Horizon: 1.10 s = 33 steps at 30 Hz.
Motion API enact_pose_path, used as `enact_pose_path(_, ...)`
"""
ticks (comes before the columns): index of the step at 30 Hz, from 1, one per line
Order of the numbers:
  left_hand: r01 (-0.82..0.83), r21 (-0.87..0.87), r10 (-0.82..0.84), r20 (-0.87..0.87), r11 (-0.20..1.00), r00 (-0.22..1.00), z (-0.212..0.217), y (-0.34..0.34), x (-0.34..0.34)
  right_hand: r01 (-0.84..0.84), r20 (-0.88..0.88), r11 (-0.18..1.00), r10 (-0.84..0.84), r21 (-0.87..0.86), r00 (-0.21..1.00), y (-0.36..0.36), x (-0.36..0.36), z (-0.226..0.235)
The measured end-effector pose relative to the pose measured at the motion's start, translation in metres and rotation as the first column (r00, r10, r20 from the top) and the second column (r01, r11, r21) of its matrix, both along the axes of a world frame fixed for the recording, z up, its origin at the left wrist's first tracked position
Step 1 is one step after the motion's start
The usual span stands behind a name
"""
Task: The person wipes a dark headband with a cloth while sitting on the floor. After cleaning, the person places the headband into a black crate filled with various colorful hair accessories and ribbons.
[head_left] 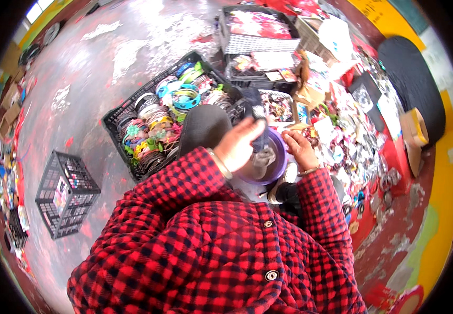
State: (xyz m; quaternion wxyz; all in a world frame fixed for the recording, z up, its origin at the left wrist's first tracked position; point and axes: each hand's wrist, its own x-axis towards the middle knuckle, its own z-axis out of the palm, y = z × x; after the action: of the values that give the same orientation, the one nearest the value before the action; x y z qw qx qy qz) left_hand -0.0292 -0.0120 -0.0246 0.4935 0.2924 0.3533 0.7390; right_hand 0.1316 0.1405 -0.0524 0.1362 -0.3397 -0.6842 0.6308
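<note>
My left hand [238,145] is closed on a dark, limp cloth-like piece [259,135] with a white patch near its top. Below it stands a purple basin [277,175], in which a pale crumpled piece [262,158] lies. At the basin's right rim is my right hand [301,150], its fingers curled together; whatever they may hold is too small to make out. A crate [122,114] full of colourful headbands [158,123] sits to the left, partly hidden by my dark-clad knee [204,128].
Ahead, a dark crate [258,46] holds red and white packets. A white tray [277,108] of small pieces lies beyond the basin. Loose packets [341,141] are heaped at the right. A black crate [61,204] stands on the floor at the left.
</note>
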Motion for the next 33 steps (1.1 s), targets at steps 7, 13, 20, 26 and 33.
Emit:
enact_pose_path(7,0.209,-0.128,-0.190,0.146,0.970,0.971,-0.019,0.020,0.004,-0.348,-0.162,0.886,0.312,-0.307,0.936,-0.010,-0.020,0.035)
enact_pose_path(13,0.205,-0.274,-0.163,0.170,0.940,0.972,-0.019,0.032,0.006,-0.271,-0.189,0.840,0.204,-0.470,0.961,0.021,-0.028,0.027)
enact_pose_path(20,-0.009,-0.581,0.145,0.188,0.814,0.972,-0.011,0.030,-0.004,-0.153,-0.246,0.823,0.017,-0.546,0.969,0.047,-0.028,0.022)
enact_pose_path(26,-0.064,-0.637,0.229,0.180,0.768,0.957,-0.014,0.004,0.007,-0.197,-0.220,0.916,0.124,-0.351,0.968,0.045,-0.062,0.015)
enact_pose_path(33,-0.101,-0.602,0.076,-0.066,0.792,0.995,-0.032,-0.051,-0.001,-0.286,-0.193,0.911,0.236,-0.298,0.952,-0.002,-0.097,-0.016)
